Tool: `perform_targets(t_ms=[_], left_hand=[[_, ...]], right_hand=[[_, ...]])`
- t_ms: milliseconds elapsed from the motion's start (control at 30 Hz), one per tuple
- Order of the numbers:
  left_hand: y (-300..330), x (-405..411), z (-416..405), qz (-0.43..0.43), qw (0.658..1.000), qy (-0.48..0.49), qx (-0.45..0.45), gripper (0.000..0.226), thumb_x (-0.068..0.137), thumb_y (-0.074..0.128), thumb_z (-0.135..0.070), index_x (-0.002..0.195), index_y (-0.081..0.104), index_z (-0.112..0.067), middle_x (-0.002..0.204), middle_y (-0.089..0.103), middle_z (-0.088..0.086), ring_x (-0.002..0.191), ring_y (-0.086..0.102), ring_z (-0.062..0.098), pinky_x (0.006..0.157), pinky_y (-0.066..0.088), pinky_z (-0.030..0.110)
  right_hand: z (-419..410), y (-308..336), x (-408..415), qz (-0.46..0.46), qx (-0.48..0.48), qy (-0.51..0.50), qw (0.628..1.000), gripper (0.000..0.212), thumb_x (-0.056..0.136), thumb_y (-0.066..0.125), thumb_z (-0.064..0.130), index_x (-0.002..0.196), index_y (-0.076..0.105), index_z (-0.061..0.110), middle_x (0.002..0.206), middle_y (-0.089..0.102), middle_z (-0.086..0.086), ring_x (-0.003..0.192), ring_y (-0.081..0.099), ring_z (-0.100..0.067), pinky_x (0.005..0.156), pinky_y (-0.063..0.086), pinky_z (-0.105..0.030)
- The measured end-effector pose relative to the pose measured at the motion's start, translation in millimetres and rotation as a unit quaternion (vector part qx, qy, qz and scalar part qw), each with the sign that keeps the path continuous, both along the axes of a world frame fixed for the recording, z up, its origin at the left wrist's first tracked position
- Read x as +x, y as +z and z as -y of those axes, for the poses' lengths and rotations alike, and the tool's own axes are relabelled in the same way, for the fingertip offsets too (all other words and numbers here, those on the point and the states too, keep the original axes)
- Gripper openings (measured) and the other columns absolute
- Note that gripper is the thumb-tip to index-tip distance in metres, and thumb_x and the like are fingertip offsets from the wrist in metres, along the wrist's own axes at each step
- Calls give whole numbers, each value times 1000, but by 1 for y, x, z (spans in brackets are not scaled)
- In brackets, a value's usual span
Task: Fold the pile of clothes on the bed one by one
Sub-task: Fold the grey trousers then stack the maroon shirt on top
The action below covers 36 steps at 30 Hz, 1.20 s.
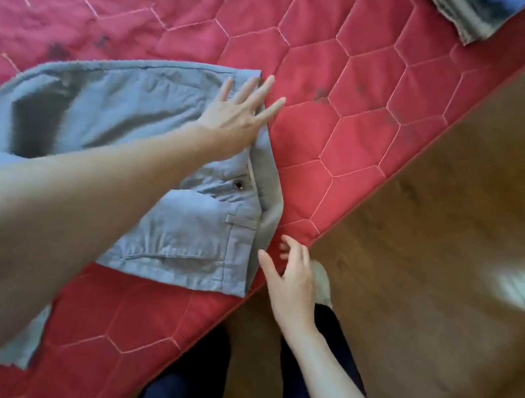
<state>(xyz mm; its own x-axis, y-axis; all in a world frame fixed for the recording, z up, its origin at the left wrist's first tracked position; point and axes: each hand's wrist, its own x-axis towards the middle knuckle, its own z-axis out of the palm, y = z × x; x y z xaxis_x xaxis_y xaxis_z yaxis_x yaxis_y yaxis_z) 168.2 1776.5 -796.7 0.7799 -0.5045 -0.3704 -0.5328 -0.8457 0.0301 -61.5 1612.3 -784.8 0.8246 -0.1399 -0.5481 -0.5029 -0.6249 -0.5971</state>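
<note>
the left hand (233,114) lies flat, fingers spread, on the grey-blue cotton trousers (120,126) spread over the red hexagon-quilted bed cover (354,117). the right hand (293,273), loose and holding nothing, hovers just beside the waistband. a folded grey striped cloth (465,14) lies well beyond both hands, brown wooden floor (451,265) alongside.

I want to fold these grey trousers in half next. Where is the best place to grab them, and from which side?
Probably the waistband of the grey trousers, coming from the bed's floor-side edge. It is a thick, firm band lying just inside that edge, its lower end close to the right hand, while the left hand presses the upper end flat.
</note>
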Motion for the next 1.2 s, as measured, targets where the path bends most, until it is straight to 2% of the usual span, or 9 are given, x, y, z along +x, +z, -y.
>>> perform_targets(t_ms=[167,267,467,533,633,833,967,1067,1200], left_hand=[[-10,33,-16,-85,993,81,-15,96,88,58,-52,154,-5,-19,161,3,6,148,-3,33,115,5,59],[-9,47,-26,-77,989,118,-44,105,76,69,-57,153,9,-17,153,22,12,140,21,35,113,16,56],[8,70,-57,-48,971,173,-159,45,80,75,-30,113,62,-3,111,55,23,106,50,35,84,40,39],[26,67,-76,-65,952,197,-226,27,80,74,-24,92,61,-4,91,52,15,86,48,26,68,34,31],[68,56,-103,-48,924,239,-294,21,81,71,-20,80,51,-16,78,50,5,76,44,19,64,33,29],[216,41,-150,75,870,314,-374,22,82,68,-24,75,47,-19,69,51,2,69,46,21,63,38,34],[355,34,-173,186,797,358,-449,28,82,68,-26,72,46,-14,59,48,-3,55,38,12,56,35,26],[468,24,-175,278,742,356,-495,24,85,68,-24,73,50,-12,60,52,-7,55,41,10,55,35,11],[599,3,-158,364,685,327,-540,21,88,66,-26,79,54,-11,66,60,-4,59,53,19,61,42,33]], right_hand=[[-40,-9,-25,-15,-24,-46,999,46,84,60,57,98,58,13,94,51,4,92,51,-17,84,47,-39],[-58,-7,-43,-29,-30,-68,997,45,78,71,49,82,46,12,83,48,3,84,50,-19,76,46,-37],[-73,17,-44,-31,44,-182,982,26,85,71,24,89,49,10,79,64,6,73,62,-11,71,53,-41],[-67,33,-34,-6,55,-206,977,18,86,69,24,96,55,19,83,67,9,76,63,-2,68,51,-30],[-55,68,-5,57,59,-234,969,21,87,68,24,106,59,27,93,69,13,88,63,-1,76,48,-25],[-51,191,103,203,62,-242,947,28,85,69,22,112,63,24,106,69,7,102,64,-11,95,50,-36],[-70,317,177,316,105,-248,910,15,77,77,21,90,70,24,73,67,17,72,62,2,73,49,-15],[-97,432,222,378,198,-217,878,17,74,80,15,70,66,25,63,67,10,62,62,-7,66,54,-25],[-132,591,244,471,311,-128,815,16,75,79,9,69,68,19,60,69,9,54,63,-1,53,50,-15]])
